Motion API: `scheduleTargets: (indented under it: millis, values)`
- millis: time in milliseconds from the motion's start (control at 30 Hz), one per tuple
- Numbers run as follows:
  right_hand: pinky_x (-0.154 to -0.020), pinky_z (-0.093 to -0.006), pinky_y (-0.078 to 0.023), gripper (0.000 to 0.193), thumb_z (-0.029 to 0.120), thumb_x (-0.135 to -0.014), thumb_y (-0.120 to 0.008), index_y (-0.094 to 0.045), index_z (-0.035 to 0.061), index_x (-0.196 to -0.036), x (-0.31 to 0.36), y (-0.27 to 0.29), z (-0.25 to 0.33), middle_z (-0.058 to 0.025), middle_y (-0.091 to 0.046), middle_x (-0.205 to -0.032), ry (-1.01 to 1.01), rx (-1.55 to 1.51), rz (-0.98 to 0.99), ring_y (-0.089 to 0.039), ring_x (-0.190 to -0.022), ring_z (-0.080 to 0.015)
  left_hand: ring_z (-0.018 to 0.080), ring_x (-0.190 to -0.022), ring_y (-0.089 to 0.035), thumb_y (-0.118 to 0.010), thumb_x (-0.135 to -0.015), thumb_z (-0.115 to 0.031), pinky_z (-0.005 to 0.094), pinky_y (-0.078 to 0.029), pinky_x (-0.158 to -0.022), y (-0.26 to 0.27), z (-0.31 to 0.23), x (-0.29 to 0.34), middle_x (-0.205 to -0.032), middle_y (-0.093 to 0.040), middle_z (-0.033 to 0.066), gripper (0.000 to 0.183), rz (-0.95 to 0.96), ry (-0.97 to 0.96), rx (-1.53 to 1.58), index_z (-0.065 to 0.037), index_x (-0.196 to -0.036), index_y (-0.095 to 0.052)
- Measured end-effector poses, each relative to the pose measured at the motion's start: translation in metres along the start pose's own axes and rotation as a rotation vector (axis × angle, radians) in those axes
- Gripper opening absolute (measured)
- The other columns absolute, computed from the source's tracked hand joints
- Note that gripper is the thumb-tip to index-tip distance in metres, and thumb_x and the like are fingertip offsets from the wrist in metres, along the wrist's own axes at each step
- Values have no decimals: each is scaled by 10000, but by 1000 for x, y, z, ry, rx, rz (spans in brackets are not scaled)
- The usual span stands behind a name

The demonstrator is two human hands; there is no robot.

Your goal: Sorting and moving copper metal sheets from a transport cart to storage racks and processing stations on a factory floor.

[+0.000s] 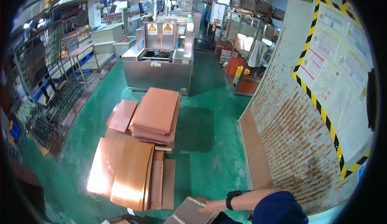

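Observation:
My right hand (209, 206) is low in the view, with a black band on the wrist and a dark blue sleeve further up. It is closed on the edge of a grey-brown ribbed panel (187, 214) with a pale border; the picture's lower edge cuts the panel off. To its left lies a stack of shiny copper sheets (121, 171), the upper ones slightly fanned, beside brown boards (168, 183). Beyond it stands a taller pile of copper-coloured sheets (156, 111), with a smaller pile (122, 115) at its left. My left hand is out of view.
A stainless steel machine (157, 75) with warning signs stands ahead on the green floor (217, 143). Metal racks (60, 83) line the left. A scuffed wall (290, 135) with striped tape and notices runs along the right, a brown board (254, 151) against its foot.

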State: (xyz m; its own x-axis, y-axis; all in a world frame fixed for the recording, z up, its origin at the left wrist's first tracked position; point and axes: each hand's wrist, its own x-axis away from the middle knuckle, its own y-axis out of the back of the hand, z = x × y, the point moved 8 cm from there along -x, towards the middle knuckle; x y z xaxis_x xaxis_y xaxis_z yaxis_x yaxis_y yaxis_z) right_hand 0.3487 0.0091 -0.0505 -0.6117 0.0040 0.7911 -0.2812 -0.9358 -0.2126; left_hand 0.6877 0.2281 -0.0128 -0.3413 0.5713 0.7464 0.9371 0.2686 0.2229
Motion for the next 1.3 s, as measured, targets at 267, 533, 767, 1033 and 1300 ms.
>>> scheduleTargets:
  millis: [267,533,767,1033,1300]
  values:
    - [-923,-352,-356,443,490,-946,-539,-638,62,-886,51,236,-93,-34,-480,-756,-81,-107,-86,-455,-776,-179,216,-728,-613,-525,-923,-441,338,-492,-696,-181,-228,-96,-772,-649,79,414,61,-23,-96,-50,-907,-659]
    - [-699,-289,-349,534,554,-874,-614,-476,127,-584,163,464,-18,7,-416,-611,36,-266,-257,-385,-629,-140,209,-724,-602,-528,-931,-421,332,-493,-694,-295,-416,-179,-778,-639,73,390,120,-51,-139,-52,-914,-652]
    - [-565,-296,-270,485,458,-939,-547,-472,126,-594,172,684,32,43,-400,-598,112,-449,-383,-324,-576,-108,203,-721,-593,-530,-937,-404,327,-495,-693,-358,-556,-322,-783,-630,67,369,172,-44,-145,-54,-919,-645]
    - [-706,-375,-400,448,446,-952,-557,-437,139,-648,228,921,88,24,-347,-657,-111,-545,-440,-327,-626,-129,196,-717,-582,-533,-945,-385,321,-496,-691,-419,-792,-468,-788,-620,61,346,225,-71,-225,-56,-926,-637]
    - [-565,-353,-284,412,463,-894,-647,-565,130,-666,217,1212,157,34,-427,-645,-151,-587,-554,-317,-590,-141,189,-714,-571,-536,-953,-366,315,-498,-689,-499,-1005,-623,-794,-610,55,322,203,-26,-255,-58,-932,-629]
